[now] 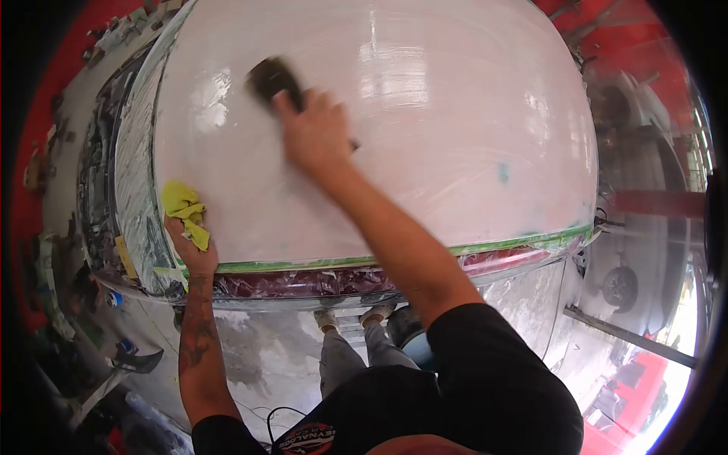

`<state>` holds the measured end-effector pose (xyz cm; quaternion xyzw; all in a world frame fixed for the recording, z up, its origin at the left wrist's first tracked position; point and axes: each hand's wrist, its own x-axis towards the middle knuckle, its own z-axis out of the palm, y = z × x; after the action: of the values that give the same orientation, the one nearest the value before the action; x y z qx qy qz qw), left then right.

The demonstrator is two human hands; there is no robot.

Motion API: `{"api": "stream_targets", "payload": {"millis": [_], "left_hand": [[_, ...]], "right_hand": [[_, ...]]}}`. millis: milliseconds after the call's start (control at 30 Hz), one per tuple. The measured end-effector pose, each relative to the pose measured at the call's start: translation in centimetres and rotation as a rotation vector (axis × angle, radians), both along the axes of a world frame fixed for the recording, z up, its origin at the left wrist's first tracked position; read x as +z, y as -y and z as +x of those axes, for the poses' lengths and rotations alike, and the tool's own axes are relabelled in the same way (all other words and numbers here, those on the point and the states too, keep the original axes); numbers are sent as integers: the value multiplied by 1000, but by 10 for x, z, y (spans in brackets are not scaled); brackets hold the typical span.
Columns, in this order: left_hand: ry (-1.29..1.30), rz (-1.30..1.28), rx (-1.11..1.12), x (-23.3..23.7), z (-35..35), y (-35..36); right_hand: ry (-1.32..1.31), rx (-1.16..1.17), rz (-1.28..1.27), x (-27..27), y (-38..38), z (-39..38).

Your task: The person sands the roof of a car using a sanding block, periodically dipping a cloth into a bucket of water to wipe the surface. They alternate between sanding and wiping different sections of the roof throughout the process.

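Observation:
My right hand is closed around a dark sanding block, slightly blurred, flat on the wet, pale pinkish car roof. One end of the block sticks out past the thumb; most of the rest is under the palm. At the roof's near left corner, my left hand grips a crumpled yellow-green cloth. Both hands are well apart. Green masking tape runs along the near roof edge, above a wet maroon strip.
A streaked, wet sheet-like surface borders the roof on the left. Below, my feet stand on a slatted step, with a bucket beside them. Another vehicle is at the right, and a dark stand-like object at lower left.

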<state>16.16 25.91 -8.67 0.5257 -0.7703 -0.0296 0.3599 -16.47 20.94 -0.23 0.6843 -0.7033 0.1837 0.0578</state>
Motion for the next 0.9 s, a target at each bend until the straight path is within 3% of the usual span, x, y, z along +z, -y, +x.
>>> {"api": "stream_targets", "payload": {"millis": [67,167,233,367,433,500,633,700,767,833,900], "left_hand": [[-99,48,37,-1,-1,-2],[-81,51,21,0,0,-2],[-22,27,30,2,1,-2],[-59,46,10,11,-8,-1],[-84,65,22,16,-14,-5],[-46,9,33,20,-17,-3],[-104,22,9,11,-10,0],[-44,-28,8,10,-9,-1],[-67,-9,14,7,-8,-3],[-96,1,21,7,-9,0],[-64,14,28,15,-14,-2]], "right_hand": [[137,370,-83,-28,-32,97],[130,445,32,-10,-42,76],[-37,247,56,-1,-35,-3],[-201,-575,142,22,-71,-214],[-199,-770,190,20,-80,-235],[-209,-604,125,15,-75,-174],[-88,15,12,-1,-96,22],[-6,275,4,-7,-117,68],[-48,338,67,1,-117,35],[-75,121,84,12,-111,-36],[-162,-280,90,15,-100,-139]]}}
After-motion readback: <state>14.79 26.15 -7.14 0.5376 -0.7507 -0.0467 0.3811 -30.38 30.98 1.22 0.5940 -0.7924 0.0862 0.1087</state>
